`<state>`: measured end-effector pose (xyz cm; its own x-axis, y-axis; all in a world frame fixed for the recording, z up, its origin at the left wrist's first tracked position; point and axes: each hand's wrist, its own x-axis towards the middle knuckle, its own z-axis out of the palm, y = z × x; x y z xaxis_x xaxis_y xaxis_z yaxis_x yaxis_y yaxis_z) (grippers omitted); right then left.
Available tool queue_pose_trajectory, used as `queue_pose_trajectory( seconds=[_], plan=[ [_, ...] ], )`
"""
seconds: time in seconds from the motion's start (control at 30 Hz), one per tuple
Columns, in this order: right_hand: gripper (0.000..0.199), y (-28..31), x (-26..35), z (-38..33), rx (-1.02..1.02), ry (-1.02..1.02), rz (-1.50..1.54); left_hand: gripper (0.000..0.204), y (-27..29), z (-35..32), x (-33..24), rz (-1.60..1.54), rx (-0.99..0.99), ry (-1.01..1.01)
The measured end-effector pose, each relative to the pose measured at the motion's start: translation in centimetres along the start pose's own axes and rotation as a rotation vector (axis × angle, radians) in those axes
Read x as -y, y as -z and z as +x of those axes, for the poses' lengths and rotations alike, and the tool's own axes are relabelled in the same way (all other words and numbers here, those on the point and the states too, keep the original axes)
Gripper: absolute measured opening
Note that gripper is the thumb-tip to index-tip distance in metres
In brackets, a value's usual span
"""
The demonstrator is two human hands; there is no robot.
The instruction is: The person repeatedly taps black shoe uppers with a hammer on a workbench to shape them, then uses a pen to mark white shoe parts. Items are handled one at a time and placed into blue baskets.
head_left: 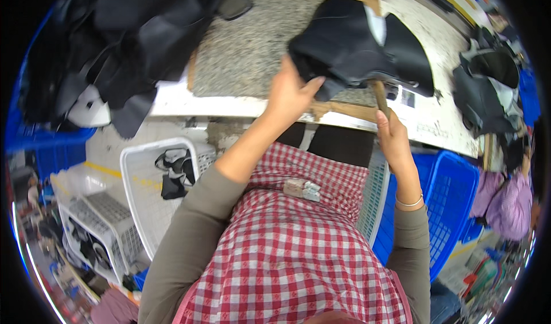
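Note:
My left hand point(290, 91) grips the near edge of a black shoe upper point(356, 45) that lies on the speckled grey work mat point(241, 54). My right hand point(390, 132) is closed around a wooden tool handle point(379, 94); its upper end goes under the black piece, so the tool's head is hidden. Both hands sit at the near edge of the white table point(436, 123). A white patch shows on top of the black piece.
A heap of black shoe pieces point(126, 31) fills the table's left side, another heap point(488, 88) lies at the right. A white basket point(155, 186) with a few pieces stands at lower left, a blue crate point(453, 203) at lower right. Another person's purple sleeve point(508, 200) shows at right.

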<state>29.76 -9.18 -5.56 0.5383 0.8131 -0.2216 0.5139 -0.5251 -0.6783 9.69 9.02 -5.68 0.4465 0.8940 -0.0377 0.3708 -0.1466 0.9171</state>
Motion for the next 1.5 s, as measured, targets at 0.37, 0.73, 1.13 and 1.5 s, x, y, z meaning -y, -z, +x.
queue_pose_trajectory(
  seconds=[0.37, 0.73, 1.13, 1.5],
  plan=[
    [0.024, 7.3, 6.5, -8.4, -0.194, 0.502, 0.025, 0.014, 9.0, 3.5, -22.0, 1.000, -0.482, -1.220],
    [0.037, -0.1, 3.1, -1.3, -0.045, 0.303, -0.316, 0.064, 10.2, 5.7, -2.9, 0.800, 0.136, -0.896],
    [0.037, 3.0, 5.1, -4.6, 0.039, 0.177, -0.126, 0.049, 7.9, 11.5, -10.5, 1.368, -0.238, -1.116],
    [0.034, 0.1, 3.6, -2.9, -0.026, 0.317, -0.187, 0.087, 5.9, 3.3, -2.5, 1.051, 0.086, -0.490]
  ],
)
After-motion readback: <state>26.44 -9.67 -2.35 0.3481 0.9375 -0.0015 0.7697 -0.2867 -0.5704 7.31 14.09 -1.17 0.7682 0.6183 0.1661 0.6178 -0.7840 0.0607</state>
